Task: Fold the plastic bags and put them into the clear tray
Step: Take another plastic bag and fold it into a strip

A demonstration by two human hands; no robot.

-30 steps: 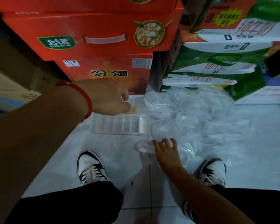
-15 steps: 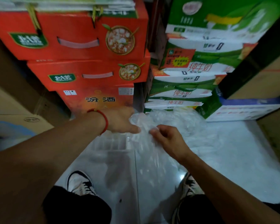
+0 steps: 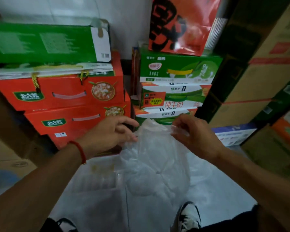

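Observation:
A clear crumpled plastic bag (image 3: 154, 161) hangs in the air in front of me, above the floor. My right hand (image 3: 192, 133) pinches its upper right edge. My left hand (image 3: 110, 133), with a red cord at the wrist, is at the bag's upper left edge, fingers extended and touching the plastic. The clear tray (image 3: 99, 180) lies on the white tiled floor below my left forearm, partly hidden behind the hanging bag. More clear plastic (image 3: 201, 169) lies on the floor behind the bag.
Stacked red cartons (image 3: 62, 96) stand at the left, green and white milk cartons (image 3: 172, 91) in the middle, brown cardboard boxes (image 3: 261, 91) at the right. My shoe (image 3: 189, 216) is on the floor below the bag.
Both hands have lifted the bag up off the floor and spread its top edge. The view has tilted upward, showing more of the stacked cartons.

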